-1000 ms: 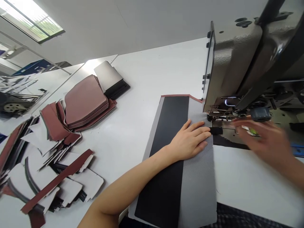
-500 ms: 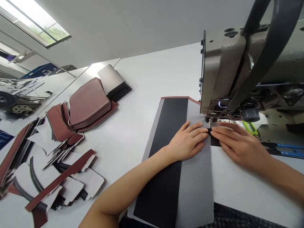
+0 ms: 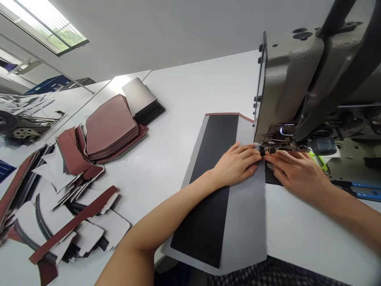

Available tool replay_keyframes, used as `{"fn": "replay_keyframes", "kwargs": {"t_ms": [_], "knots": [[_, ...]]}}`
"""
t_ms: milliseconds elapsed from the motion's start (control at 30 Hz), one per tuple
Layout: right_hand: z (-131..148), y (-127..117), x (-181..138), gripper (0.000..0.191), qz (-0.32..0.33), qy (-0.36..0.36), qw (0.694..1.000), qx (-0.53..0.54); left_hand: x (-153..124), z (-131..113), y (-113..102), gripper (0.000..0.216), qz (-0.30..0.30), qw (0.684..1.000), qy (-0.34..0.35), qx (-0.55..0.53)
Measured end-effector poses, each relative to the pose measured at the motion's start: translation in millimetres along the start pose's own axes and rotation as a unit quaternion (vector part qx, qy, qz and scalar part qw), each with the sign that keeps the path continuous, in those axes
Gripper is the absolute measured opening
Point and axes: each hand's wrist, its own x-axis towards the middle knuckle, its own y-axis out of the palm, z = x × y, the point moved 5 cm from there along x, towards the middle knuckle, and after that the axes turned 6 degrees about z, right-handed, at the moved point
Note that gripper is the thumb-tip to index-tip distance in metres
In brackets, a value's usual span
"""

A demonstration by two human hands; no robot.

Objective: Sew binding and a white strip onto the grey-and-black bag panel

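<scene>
Sitting far left on the counter [image 3: 184, 91], stacks of maroon cut pieces [image 3: 113, 127] and loose strips [image 3: 71, 226] are well apart from both hands. The grey-and-black panel [image 3: 220, 214] lies flat mid-counter, with its grey right edge at the presser foot [image 3: 267, 148] of the sewing machine [image 3: 294, 79].

Progress, as a judgement: a short far stretch of that edge is past the foot and the longer near stretch is not, so most of the edge looks undone. No stitch line is readable.

The left hand [image 3: 236, 169] is open and palm down, fingers together, pressing the grey band, with its fingertips just beside the foot. A small black strip [image 3: 272, 176] meets the panel edge there. The right hand [image 3: 293, 174] lies open and flat over the strip, grasping nothing, fingertips nearly touching the left's. Green snips [image 3: 320, 161] lie just behind it.
</scene>
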Motion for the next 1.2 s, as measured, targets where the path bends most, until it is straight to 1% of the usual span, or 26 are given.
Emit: {"fn": "replay_keyframes", "kwargs": {"t_ms": [67, 100, 167, 233, 367, 433, 500, 567, 633, 667, 733, 767, 800, 867, 933, 1000, 1067, 1133, 1200], "knots": [[-0.2, -1.4, -0.7, 0.034, -0.006, 0.005, 1.0, -0.025, 2.9, 2.0, -1.2, 0.035, -0.006, 1.0, 0.007, 0.002], [1.4, -4.0, -1.9, 0.034, -0.015, -0.004, 0.999, -0.029, 3.6, 2.2, -1.6, 0.035, -0.007, 1.0, 0.011, 0.002], [6.3, -10.6, -5.2, 0.032, -0.033, -0.038, 0.999, -0.019, 4.3, 2.2, -2.4, 0.034, -0.015, 1.0, 0.016, 0.002], [9.6, -14.6, -8.0, 0.031, -0.033, -0.065, 0.997, 0.0, 5.6, 3.6, -2.8, 0.033, -0.024, 1.0, 0.015, 0.002], [7.2, -11.4, -7.3, 0.032, -0.011, -0.056, 0.998, -0.011, 14.1, 11.7, -2.1, 0.031, -0.018, 1.0, 0.004, 0.011], [6.9, -10.5, -6.8, 0.031, -0.021, -0.058, 0.998, -0.008, 19.2, 16.0, -2.3, 0.03, -0.014, 1.0, 0.0, 0.016], [7.5, -13.0, -9.5, 0.029, -0.032, -0.062, 0.997, 0.017, 22.6, 18.5, -2.7, 0.03, -0.015, 1.0, -0.005, 0.022], [4.9, -19.0, -17.1, 0.027, -0.032, -0.048, 0.998, 0.035, 23.7, 19.4, -3.0, 0.031, -0.02, 0.999, -0.01, 0.029], [-6.3, -28.4, -29.2, 0.023, -0.03, 0.002, 0.999, 0.026, 23.2, 19.4, -2.7, 0.032, -0.026, 0.999, -0.015, 0.033], [-17.0, -33.8, -36.0, 0.022, -0.029, 0.047, 0.998, 0.014, 22.8, 19.4, -2.5, 0.032, -0.029, 0.999, -0.015, 0.035], [-47.4, -42.9, -48.7, 0.026, -0.011, 0.177, 0.984, -0.006, 22.3, 19.2, -1.9, 0.032, -0.033, 0.999, -0.009, 0.036], [-66.5, -45.3, -54.3, 0.031, 0.014, 0.267, 0.963, -0.01, 22.4, 19.2, -1.9, 0.032, -0.035, 0.999, -0.005, 0.036], [-84.5, -45.7, -58.7, 0.036, 0.051, 0.354, 0.934, -0.007, 22.6, 19.2, -2.0, 0.032, -0.036, 0.999, -0.002, 0.035], [-111.9, -41.4, -62.9, 0.045, 0.14, 0.496, 0.857, 0.017, 23.2, 19.6, -2.8, 0.033, -0.034, 0.999, -0.002, 0.034], [-123.1, -38.4, -53.3, 0.04, 0.172, 0.53, 0.829, 0.046, 23.0, 19.9, -4.3, 0.033, -0.031, 0.999, -0.004, 0.037], [-125.9, -38.4, -43.6, 0.035, 0.166, 0.544, 0.82, 0.068, 20.6, 19.2, -6.3, 0.032, -0.03, 0.999, -0.004, 0.044], [-124.0, -42.4, -42.9, 0.035, 0.143, 0.562, 0.811, 0.083, 15.3, 16.3, -9.6, 0.029, -0.044, 0.998, -0.006, 0.044], [-117.7, -50.4, -51.5, 0.037, 0.114, 0.572, 0.807, 0.092, 8.0, 10.0, -15.1, 0.024, -0.073, 0.997, -0.019, 0.019], [-104.2, -62.4, -62.4, 0.038, 0.055, 0.555, 0.823, 0.101, 0.5, -1.7, -22.0, 0.022, -0.107, 0.992, -0.038, -0.053]]}}
